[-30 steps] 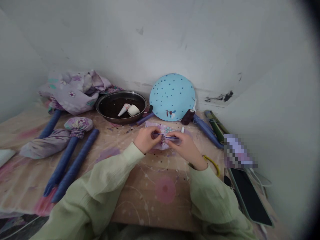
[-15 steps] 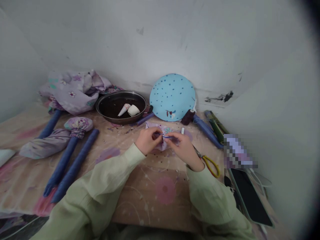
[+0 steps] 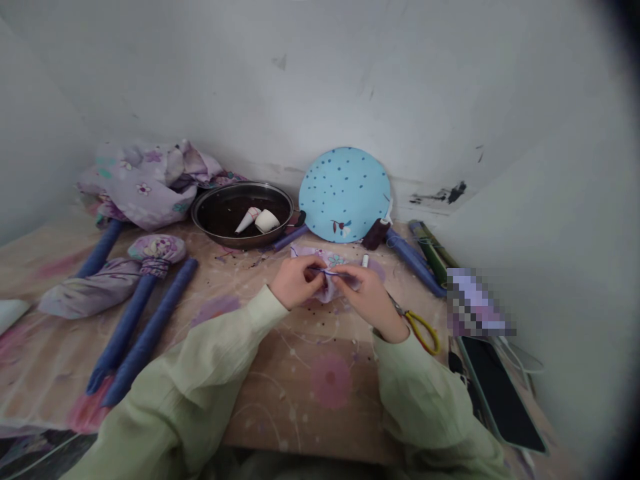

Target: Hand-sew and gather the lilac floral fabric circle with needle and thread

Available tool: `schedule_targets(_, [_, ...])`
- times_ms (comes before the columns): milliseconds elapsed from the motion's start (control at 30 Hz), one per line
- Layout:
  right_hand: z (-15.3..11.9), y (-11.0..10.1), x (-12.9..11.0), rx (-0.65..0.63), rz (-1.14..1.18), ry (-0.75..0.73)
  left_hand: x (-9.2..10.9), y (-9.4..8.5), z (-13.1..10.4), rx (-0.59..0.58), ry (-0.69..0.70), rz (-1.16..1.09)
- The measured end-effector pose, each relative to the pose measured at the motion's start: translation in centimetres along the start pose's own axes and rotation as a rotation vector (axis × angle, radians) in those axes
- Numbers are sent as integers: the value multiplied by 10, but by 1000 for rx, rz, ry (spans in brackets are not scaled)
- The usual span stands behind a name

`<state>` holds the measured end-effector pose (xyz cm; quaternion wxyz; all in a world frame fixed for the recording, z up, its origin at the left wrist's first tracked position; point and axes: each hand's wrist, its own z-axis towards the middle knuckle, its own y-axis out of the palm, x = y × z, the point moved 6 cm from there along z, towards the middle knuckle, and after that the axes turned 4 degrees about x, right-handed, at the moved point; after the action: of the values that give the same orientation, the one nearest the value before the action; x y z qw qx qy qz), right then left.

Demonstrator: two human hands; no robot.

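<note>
At the middle of the table, my left hand (image 3: 295, 281) and my right hand (image 3: 371, 297) face each other, both closed in a pinch. Between the fingertips runs a thin dark-blue string (image 3: 329, 272), one side in each hand. Under it lies a piece of lilac floral cloth (image 3: 327, 293), partly covered by my fingers, and I cannot make out how the string runs around it. Yellow-handled scissors (image 3: 424, 333) lie beside my right wrist, their blades partly hidden. A small white cylinder (image 3: 365, 261) stands just behind my right hand.
At the back are a metal pan (image 3: 220, 235) holding white rolls, a blue dotted disc (image 3: 345, 193) and a dark thread spool (image 3: 376, 235). Blue wrapped rods (image 3: 155, 330) and bundled lilac cloth (image 3: 150, 187) lie left. A phone (image 3: 503, 393) is at right.
The string between my fingers sits lower and closer to the cloth. My fingertips have shifted slightly; both arms stay in nearly the same place.
</note>
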<state>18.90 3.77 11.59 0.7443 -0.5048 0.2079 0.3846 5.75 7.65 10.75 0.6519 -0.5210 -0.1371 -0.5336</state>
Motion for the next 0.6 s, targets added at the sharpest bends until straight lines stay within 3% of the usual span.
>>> schedule_targets(600, [1, 0, 13, 60, 72, 135, 7, 2, -2, -31, 1, -40])
